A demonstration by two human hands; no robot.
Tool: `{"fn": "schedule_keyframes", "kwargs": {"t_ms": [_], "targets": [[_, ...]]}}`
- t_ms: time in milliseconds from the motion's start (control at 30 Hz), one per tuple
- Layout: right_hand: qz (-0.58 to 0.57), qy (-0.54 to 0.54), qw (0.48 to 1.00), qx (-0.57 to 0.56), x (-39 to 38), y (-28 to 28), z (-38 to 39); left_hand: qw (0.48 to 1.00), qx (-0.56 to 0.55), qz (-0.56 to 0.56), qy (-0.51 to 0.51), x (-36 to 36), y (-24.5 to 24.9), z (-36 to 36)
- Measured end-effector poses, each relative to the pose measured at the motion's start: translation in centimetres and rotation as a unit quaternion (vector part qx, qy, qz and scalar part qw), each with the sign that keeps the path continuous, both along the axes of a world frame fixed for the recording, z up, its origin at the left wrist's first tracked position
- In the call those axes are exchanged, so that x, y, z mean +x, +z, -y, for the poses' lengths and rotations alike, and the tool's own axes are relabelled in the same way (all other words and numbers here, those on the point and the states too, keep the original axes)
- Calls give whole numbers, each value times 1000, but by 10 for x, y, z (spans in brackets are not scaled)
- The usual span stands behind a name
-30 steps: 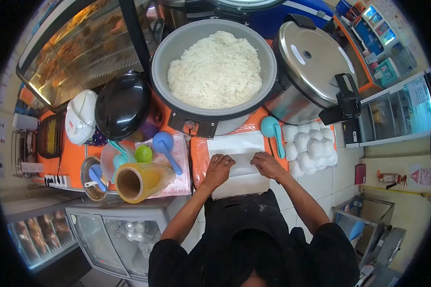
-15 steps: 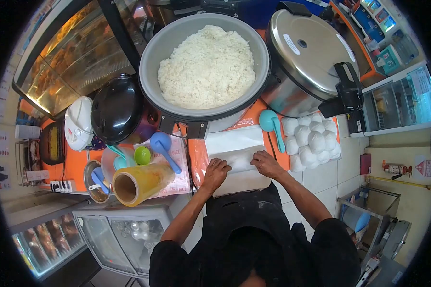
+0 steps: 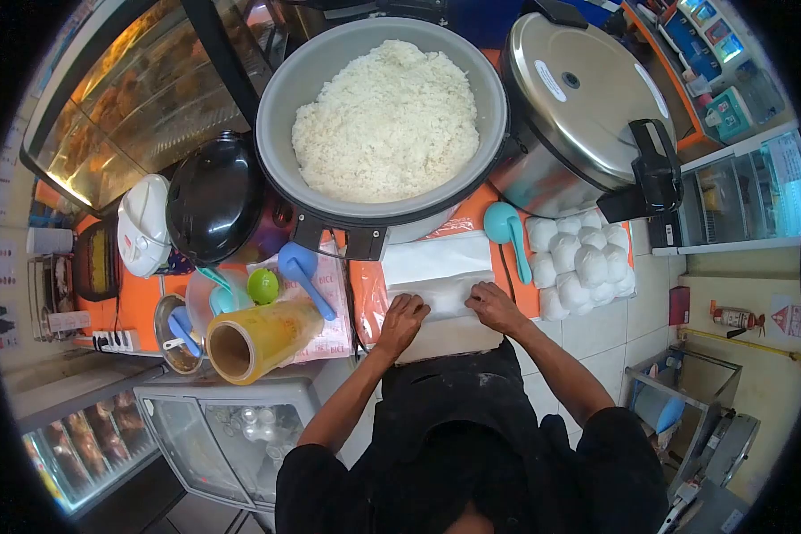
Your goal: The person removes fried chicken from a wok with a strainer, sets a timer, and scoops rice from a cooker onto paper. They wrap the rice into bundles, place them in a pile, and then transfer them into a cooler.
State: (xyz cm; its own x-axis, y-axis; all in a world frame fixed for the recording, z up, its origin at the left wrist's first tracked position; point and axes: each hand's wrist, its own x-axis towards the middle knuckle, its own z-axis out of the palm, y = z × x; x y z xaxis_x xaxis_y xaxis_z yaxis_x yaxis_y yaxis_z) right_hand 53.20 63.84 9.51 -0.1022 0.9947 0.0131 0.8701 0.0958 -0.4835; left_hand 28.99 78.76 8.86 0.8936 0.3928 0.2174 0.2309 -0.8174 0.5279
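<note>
Both hands pinch a sheet of thin white paper at the front edge of the orange counter. My left hand has its fingers closed on the sheet's left side, and my right hand grips its right side. Behind the sheet lies a stack of white sheets. Right of it rests a teal scoop, beside a pile of white wrapped bundles. A large open pot of white rice stands beyond the sheets.
A steel cooker with its lid down stands back right. To the left are a yellow film roll, a blue scoop, a green cup, a black cooker and a steel bowl.
The view has shifted slightly. Both hands stay at the same paper, which looks flatter and more spread out between them.
</note>
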Motion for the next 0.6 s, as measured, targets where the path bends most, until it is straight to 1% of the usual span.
{"fn": "schedule_keyframes", "kwargs": {"t_ms": [167, 333, 467, 600], "targets": [[-14, -1, 1000, 17, 0, -6, 2, 999, 6, -43, 11, -1, -12, 3], [-32, -11, 999, 38, 0, -7, 1, 999, 10, -17, 31, -4, -16, 7], [-60, -33, 998, 11, -1, -2, 2, 999, -5, -9, 34, -7, -21, 8], [-70, -38, 997, -2, -4, -8, -1, 996, -22, -82, 17, -7, -23, 6]]}}
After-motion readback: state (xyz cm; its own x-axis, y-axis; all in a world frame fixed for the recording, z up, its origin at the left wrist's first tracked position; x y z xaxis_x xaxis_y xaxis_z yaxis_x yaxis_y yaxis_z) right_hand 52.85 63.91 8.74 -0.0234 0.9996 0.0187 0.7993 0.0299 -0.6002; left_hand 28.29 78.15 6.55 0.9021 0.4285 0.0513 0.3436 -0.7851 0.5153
